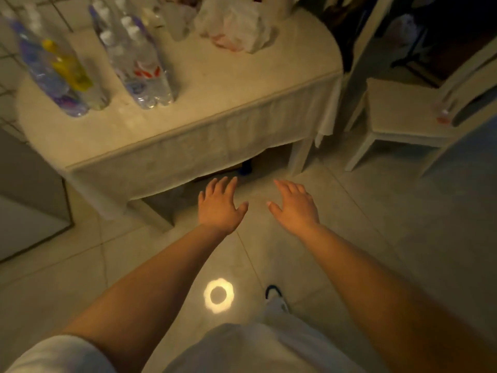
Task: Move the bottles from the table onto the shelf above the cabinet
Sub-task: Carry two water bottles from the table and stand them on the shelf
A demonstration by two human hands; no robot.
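Two shrink-wrapped packs of clear water bottles, left pack [57, 68] and right pack [137, 57], stand on the far left of the cloth-covered bench [215, 103]. A crumpled plastic bag [236, 25] lies farther back. Nearer, above the tiled floor [376, 211], left hand [219, 208] and right hand [294, 204] hover, fingers spread, holding nothing. One chair [398, 114] stands right.

Both bare arms reach forward mid-frame; left hand [219, 207] and right hand [294, 204] hang palms-down, fingers spread, holding nothing.
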